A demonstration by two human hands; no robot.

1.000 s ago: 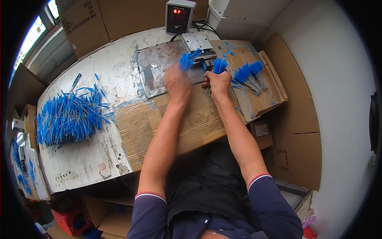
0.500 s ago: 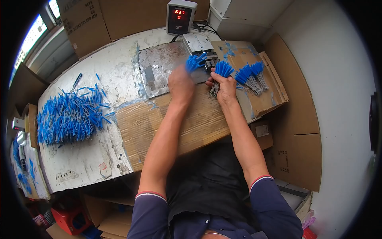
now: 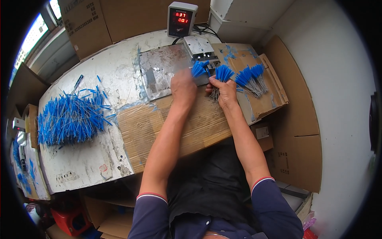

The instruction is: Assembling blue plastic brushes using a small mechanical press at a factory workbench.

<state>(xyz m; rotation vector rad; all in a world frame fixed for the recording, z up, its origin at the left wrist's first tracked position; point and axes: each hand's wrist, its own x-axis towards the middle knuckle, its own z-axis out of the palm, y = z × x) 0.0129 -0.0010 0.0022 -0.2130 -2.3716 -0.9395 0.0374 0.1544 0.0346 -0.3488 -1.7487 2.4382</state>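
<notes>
Close to a small metal fixture (image 3: 206, 56), my left hand (image 3: 184, 87), a little blurred, is closed round a bundle of thin pieces with blue sleeves (image 3: 198, 69). Their blue ends stick out towards the fixture; the rest is hidden in the fist. Just right of it, my right hand (image 3: 226, 93) grips an upright bunch of thin metal wires with blue sleeves (image 3: 224, 73), blue ends up and bare wires hanging below the fingers. Further right, several more blue-sleeved wires (image 3: 251, 78) lie in bunches on a cardboard sheet (image 3: 274, 93).
A large heap of blue-sleeved wires (image 3: 71, 117) covers the left of the white table (image 3: 85, 169), beside a pen (image 3: 78, 82). A metal plate (image 3: 159, 65) lies mid-table, with cardboard (image 3: 175, 127) in front. At the back stands a box with a red digital display (image 3: 182, 19).
My left hand and its bundle have shifted slightly right and down by the fixture. The lower line on the display has changed. My right hand has hardly moved.
</notes>
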